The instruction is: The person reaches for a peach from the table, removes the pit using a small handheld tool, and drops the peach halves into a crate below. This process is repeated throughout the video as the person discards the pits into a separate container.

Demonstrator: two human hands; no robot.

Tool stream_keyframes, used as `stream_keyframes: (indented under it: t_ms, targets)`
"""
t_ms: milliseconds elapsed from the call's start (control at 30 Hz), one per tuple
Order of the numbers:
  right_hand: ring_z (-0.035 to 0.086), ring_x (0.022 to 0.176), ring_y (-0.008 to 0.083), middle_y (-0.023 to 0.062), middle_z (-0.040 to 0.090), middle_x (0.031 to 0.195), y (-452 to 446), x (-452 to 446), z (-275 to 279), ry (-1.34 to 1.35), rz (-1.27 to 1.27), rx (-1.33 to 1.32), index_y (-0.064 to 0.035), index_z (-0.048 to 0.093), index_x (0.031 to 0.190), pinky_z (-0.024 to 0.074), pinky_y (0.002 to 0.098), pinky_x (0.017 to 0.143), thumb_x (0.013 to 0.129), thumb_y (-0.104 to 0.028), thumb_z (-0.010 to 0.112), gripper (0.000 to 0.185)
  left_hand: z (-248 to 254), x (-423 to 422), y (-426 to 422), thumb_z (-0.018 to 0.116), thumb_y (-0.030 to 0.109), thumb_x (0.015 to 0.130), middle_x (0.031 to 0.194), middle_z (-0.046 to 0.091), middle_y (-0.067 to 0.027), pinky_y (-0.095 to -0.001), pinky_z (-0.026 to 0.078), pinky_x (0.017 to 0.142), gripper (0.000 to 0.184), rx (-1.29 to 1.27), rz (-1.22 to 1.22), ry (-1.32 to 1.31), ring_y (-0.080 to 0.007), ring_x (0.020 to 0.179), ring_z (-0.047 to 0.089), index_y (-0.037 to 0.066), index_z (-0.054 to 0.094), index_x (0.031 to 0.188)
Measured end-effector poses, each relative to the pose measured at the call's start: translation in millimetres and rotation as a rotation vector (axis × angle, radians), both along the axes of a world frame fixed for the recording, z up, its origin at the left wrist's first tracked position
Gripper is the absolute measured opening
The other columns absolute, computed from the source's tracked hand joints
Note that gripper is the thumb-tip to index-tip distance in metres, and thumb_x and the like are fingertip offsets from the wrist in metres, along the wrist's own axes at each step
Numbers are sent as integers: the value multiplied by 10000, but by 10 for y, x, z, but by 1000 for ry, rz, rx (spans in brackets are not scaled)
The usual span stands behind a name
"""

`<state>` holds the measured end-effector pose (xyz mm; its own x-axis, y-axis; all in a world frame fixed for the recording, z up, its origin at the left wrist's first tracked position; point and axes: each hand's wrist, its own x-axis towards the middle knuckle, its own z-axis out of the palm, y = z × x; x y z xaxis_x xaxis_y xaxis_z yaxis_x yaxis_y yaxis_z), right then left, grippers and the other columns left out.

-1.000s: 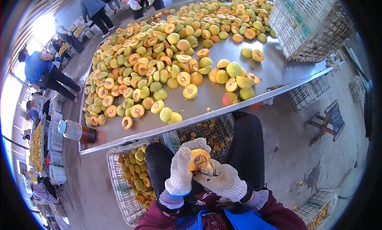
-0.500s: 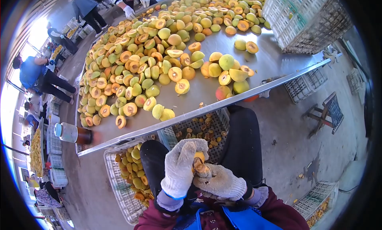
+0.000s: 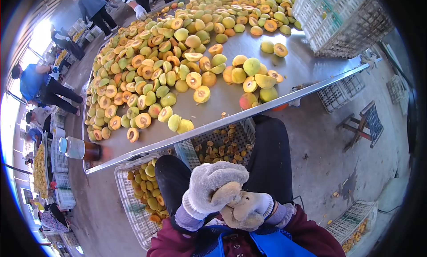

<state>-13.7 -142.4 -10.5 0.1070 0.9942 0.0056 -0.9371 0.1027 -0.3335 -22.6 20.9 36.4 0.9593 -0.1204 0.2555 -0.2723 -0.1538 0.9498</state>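
Both my hands wear pale knitted work gloves, the palms and fingers stained brown. My left hand (image 3: 215, 188) is closed with its fingers curled over, above my lap; the peach half seen in it a moment earlier is hidden behind the glove. Just below and to the right, my right hand (image 3: 247, 210) is closed and touches the left. Whatever it grips is covered by the gloves. Beneath the hands, a dark crate (image 3: 191, 153) between my knees contains small brown-orange pieces. Beside my left knee, a white crate (image 3: 128, 204) is loaded with yellow-green peach halves (image 3: 147, 186).
A metal table (image 3: 213, 116) in front bears a large heap of halved peaches (image 3: 164, 66). A white crate (image 3: 342, 26) stands at its right end, a bottle (image 3: 79, 149) at its left corner. Right: a folding stool (image 3: 367, 123) and another crate (image 3: 354, 223). Other people work beyond.
My left hand has turned over and its fingers now cover the peach half that showed between the gloves. My right hand has rotated and moved slightly down and to the right.
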Motion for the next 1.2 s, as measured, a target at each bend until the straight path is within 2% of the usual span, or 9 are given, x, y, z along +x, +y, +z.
stream_keyframes:
  t_ms: [167, 267, 367, 433, 467, 600, 700, 967, 1200]
  targets:
    - [508, 455, 87, 37, 579, 663, -79, 113, -20, -58, 279, 85, 15, 584, 867, 380, 233, 377, 796, -275, 730, 332, -104, 56, -72, 439, 425, 1000, 923, 647, -109, -277, 497, 585, 426, -998, 219, 623, -211, 774, 655, 38, 602, 927]
    - [472, 400, 76, 3, 540, 585, -23, 62, -103, -236, -98, -89, -16, 610, 840, 336, 235, 335, 849, -233, 680, 228, -214, -104, 206, 426, 478, 993, 837, 631, -75, -249, 475, 481, 458, -510, 597, 325, -181, 679, 648, 58, 593, 919]
    - [537, 551, 118, 67, 591, 693, 24, 237, -110, -173, -63, -514, 10, 620, 782, 410, 250, 503, 800, -167, 698, 194, -435, -441, 966, 541, 288, 975, 880, 661, -99, -303, 531, 682, 286, -281, 926, 230, -196, 789, 658, 13, 623, 982]
    - [539, 565, 97, 39, 602, 702, 81, 270, -93, -148, 36, -550, 2, 638, 814, 417, 230, 524, 822, -189, 701, 201, -441, -564, 1485, 622, 225, 908, 1010, 669, -153, -371, 514, 830, 282, 1164, 775, 84, -279, 945, 647, 4, 631, 1083]
    - [535, 558, 83, 29, 596, 685, 141, 205, -203, -260, -32, -499, -4, 642, 836, 412, 222, 508, 833, -187, 699, 191, -439, -462, 1463, 622, 225, 908, 1010, 669, -153, -371, 514, 830, 282, 1167, 784, 80, -279, 945, 647, 4, 631, 1083]
    - [511, 498, 63, 1, 576, 639, 194, 226, -156, -267, 21, -526, -60, 644, 863, 372, 206, 427, 868, -202, 686, 149, -470, 340, 1151, 734, 319, 787, 1241, 589, -188, -375, 461, 957, 566, 656, 780, 364, -335, 1130, 580, 23, 567, 1240]
    - [500, 469, 62, -9, 569, 618, 175, 236, -109, -259, -6, -541, -96, 631, 857, 353, 205, 395, 880, -230, 678, 144, -649, 860, 1200, 717, 314, 808, 1265, 586, -183, -371, 477, 941, 623, 1000, 655, 438, -312, 1125, 596, 15, 493, 1307]
    - [501, 481, 66, -15, 557, 617, 171, 246, 90, -257, -191, -604, -107, 561, 961, 375, 211, 431, 899, -179, 669, 143, -248, 600, 679, 548, 297, 944, 1019, 642, -83, -216, 472, 574, 361, -315, 338, 543, -139, 761, 626, 43, 543, 1200]
    - [603, 544, 119, -3, 609, 618, 233, 237, 210, -885, -321, -992, -123, 595, 963, 469, 279, 512, 866, -331, 638, 233, -392, 222, 269, 456, 434, 997, 1115, 620, -76, -310, 486, 863, 507, -568, 230, 475, -160, 986, 597, 19, 512, 1283]
